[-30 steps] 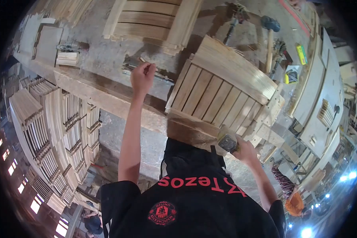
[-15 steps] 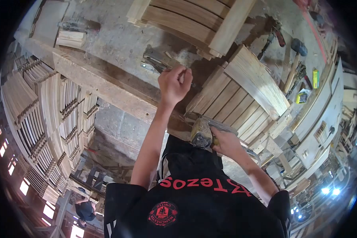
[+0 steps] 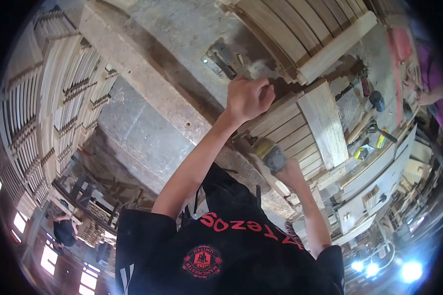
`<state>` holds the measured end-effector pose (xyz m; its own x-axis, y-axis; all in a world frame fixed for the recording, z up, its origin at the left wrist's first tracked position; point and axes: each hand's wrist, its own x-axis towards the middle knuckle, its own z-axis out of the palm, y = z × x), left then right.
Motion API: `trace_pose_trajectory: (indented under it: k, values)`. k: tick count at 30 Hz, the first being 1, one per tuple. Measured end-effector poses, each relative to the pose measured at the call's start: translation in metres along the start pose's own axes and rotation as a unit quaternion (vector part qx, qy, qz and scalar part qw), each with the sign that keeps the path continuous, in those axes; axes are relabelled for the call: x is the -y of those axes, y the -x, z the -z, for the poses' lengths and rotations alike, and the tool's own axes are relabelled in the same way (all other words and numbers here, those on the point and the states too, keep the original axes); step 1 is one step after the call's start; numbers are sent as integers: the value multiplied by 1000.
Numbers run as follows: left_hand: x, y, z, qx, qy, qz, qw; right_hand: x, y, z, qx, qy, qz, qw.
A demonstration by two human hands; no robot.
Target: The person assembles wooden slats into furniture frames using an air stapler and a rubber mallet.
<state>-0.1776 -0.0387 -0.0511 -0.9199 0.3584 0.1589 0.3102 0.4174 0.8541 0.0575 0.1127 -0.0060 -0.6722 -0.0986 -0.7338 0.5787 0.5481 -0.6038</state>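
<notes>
My left hand point(image 3: 249, 100) is closed, its fingers curled over the edge of a slatted wooden frame point(image 3: 289, 129). Whatever it may pinch is hidden. In my right hand point(image 3: 290, 174) is a mallet point(image 3: 270, 155), its yellowish and dark head blurred over the near end of the frame. A wide pale board point(image 3: 324, 125) lies across the frame's far side. Just beyond my left hand, a dark metal tool point(image 3: 220, 60) lies on the bench among small wood bits.
Another slatted wooden panel point(image 3: 300, 32) lies at the upper right. Past it are a second mallet point(image 3: 376, 101), pliers point(image 3: 381, 132) and a yellow box point(image 3: 363, 152). A thick beam point(image 3: 147, 86) edges the bench; stacked slatted parts point(image 3: 59, 98) stand at left. Another person point(image 3: 64, 231) is lower left; a purple sleeve point(image 3: 430, 83) is at right.
The view has shifted. My left hand has moved right, closer to the frame, still closed. The mallet in my right hand has lifted and swung, and is now blurred.
</notes>
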Motion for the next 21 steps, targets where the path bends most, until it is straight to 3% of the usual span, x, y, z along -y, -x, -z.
trace_pose_trajectory:
  k: [3, 6, 7, 11, 17, 20, 21]
  values:
    - [-2, -3, 5, 22, -21, 24, 999, 8, -3, 3, -28, -51, -39, 998]
    - [-3, 0, 5, 30, -12, 36, 999, 23, -4, -11, 36, 10, 0, 999]
    - [-3, 0, 5, 20, -8, 25, 999, 22, -1, -24, -27, -42, 52, 997]
    - [-2, -1, 6, 23, -15, 11, 1000, 24, 6, -11, 11, 9, -43, 999]
    - [0, 1, 3, 4, 8, 11, 1000, 23, 32, -37, -24, 43, 32, 998]
    - [1, 0, 3, 3, -3, 6, 1000, 33, 32, -54, 10, 132, -48, 990]
    - [1, 0, 2, 1, 3, 5, 1000, 39, 31, -57, 6, 155, -32, 987]
